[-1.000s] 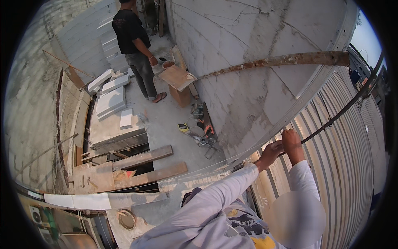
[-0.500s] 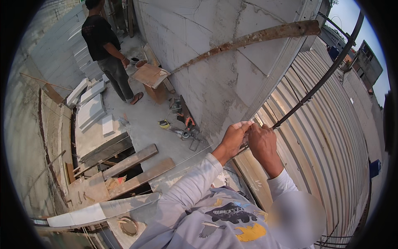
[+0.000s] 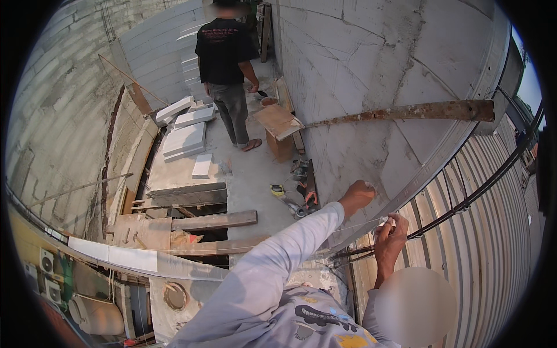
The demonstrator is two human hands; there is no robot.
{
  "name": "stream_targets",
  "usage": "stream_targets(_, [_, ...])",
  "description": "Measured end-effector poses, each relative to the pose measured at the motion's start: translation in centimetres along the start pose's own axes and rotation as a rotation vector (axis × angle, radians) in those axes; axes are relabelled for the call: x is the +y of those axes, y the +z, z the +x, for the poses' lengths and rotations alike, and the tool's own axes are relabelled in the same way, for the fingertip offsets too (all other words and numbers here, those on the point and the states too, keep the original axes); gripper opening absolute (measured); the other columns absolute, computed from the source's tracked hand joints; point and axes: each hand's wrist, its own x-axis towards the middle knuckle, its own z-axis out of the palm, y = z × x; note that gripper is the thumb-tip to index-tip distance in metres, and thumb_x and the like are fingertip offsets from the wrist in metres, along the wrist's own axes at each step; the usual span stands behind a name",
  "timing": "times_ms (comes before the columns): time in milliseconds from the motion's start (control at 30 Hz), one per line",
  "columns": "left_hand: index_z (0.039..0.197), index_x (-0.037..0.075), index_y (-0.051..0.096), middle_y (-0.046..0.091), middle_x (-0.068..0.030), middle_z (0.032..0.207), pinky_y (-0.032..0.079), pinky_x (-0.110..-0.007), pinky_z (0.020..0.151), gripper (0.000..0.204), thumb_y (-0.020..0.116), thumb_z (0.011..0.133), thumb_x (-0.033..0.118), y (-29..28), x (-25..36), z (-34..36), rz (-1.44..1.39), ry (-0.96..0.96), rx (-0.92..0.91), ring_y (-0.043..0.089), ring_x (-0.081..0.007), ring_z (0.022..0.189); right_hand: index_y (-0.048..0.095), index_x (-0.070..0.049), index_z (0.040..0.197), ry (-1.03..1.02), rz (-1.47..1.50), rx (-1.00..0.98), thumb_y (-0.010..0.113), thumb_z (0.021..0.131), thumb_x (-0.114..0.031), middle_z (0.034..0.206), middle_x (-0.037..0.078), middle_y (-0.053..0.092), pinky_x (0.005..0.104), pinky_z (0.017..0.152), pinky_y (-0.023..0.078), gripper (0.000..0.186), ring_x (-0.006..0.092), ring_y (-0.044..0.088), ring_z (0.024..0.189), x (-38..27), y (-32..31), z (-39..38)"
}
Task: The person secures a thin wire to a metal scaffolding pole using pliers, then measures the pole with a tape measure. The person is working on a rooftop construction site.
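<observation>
My left hand (image 3: 358,196) reaches out in front of the grey block wall (image 3: 348,139), its fingers curled closed. Whatever it may hold is hidden. Lower and to the right, my right hand (image 3: 391,240) pinches a small whitish piece (image 3: 383,221), too small to name, close to the wall's metal-like edge strip (image 3: 429,180). A thin pale string (image 3: 348,228) runs leftward from beside the right hand, passing below the left hand. Above both hands, a rusty, mortar-stained bar (image 3: 429,111) stands out along the wall.
Black cables (image 3: 464,204) pass just right of my right hand, over a corrugated roof (image 3: 464,255). Wooden planks (image 3: 217,221) bridge floor openings at left. Power tools (image 3: 299,210) lie by the wall. Beyond stand white blocks (image 3: 185,141), a board-topped box (image 3: 279,122) and another person (image 3: 226,75).
My hands were together at the wall's edge; now they are apart, the left up against the wall's face, the right lower. The view has turned leftward, and the other person has turned their back.
</observation>
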Motion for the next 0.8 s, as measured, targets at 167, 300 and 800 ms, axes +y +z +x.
stream_targets(167, [0.112, 0.0, 0.069, 0.071, -0.0096, 0.112, 0.048, -0.037, 0.094, 0.031, 0.056, 0.098, 0.025, 0.6, 0.8, 3.3, 0.222, 0.248, -0.311, 0.064, -0.0232, 0.105, 0.054, 0.006, 0.132, -0.17, -0.242, 0.059, 0.049, 0.101, 0.002, 0.118, 0.018, 0.058, 0.0352, 0.065, 0.057, 0.031, 0.0226, 0.069, 0.076, 8.2, -1.2, 2.5])
stream_targets(300, [0.114, 0.001, 0.07, 0.072, -0.0092, 0.114, 0.048, -0.037, 0.093, 0.031, 0.056, 0.1, 0.025, 1.8, 2.8, 2.9, 0.253, 0.313, -0.43, 0.062, -0.0222, 0.108, 0.053, 0.007, 0.134, 0.151, 0.036, -0.046, 0.047, 0.1, 0.005, 0.118, 0.015, 0.056, 0.0317, 0.063, 0.056, 0.035, 0.0203, 0.067, 0.074, 9.1, -0.4, 3.9])
stream_targets(800, [0.127, 0.0, 0.063, 0.071, -0.0133, 0.1, 0.056, -0.034, 0.08, 0.042, 0.059, 0.103, 0.034, 0.9, 3.2, -2.5, -0.01, 0.176, -0.343, 0.069, -0.0192, 0.092, 0.042, 0.003, 0.122, 0.231, 0.281, 0.092, 0.037, 0.104, -0.012, 0.103, 0.016, 0.059, 0.0305, 0.055, 0.06, 0.024, 0.0188, 0.066, 0.06, 3.8, -1.3, 1.8])
